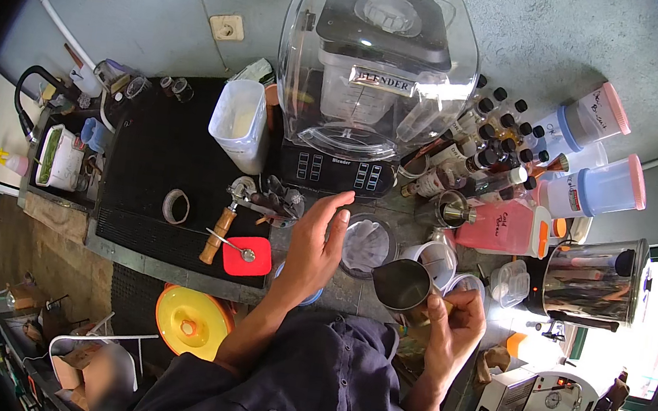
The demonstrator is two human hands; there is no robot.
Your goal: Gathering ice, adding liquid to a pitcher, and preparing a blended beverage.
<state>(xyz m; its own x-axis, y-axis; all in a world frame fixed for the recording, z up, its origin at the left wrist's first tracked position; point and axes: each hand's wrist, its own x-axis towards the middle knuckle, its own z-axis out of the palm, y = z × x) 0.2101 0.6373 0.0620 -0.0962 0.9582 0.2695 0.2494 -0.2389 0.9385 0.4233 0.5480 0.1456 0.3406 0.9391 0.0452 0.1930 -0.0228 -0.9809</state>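
My right hand (pixel 455 324) grips a small dark metal milk pitcher (pixel 401 285) by its handle side, thumb near the rim. Its mouth faces up at me, and the inside looks dark. Over the counter's front part, my left hand (pixel 314 246) is raised with fingers stretched out, holding nothing. Between the two hands stands a clear round container (pixel 367 246) with a whitish, ribbed look inside. Behind the pitcher is a white cup-like vessel (pixel 431 259), partly covered by it. A blender (pixel 339 170) under a clear hood stands beyond my left hand.
Left of my left hand lie a red square mat (pixel 259 248), a spoon (pixel 247 255) and a wooden-handled tool (pixel 216 237). A tall white tub (pixel 239 126) stands behind them. Bottles (pixel 439 177) and a pink-filled jug (pixel 497 227) crowd the right. A yellow-lidded pot (pixel 189 332) sits below the counter.
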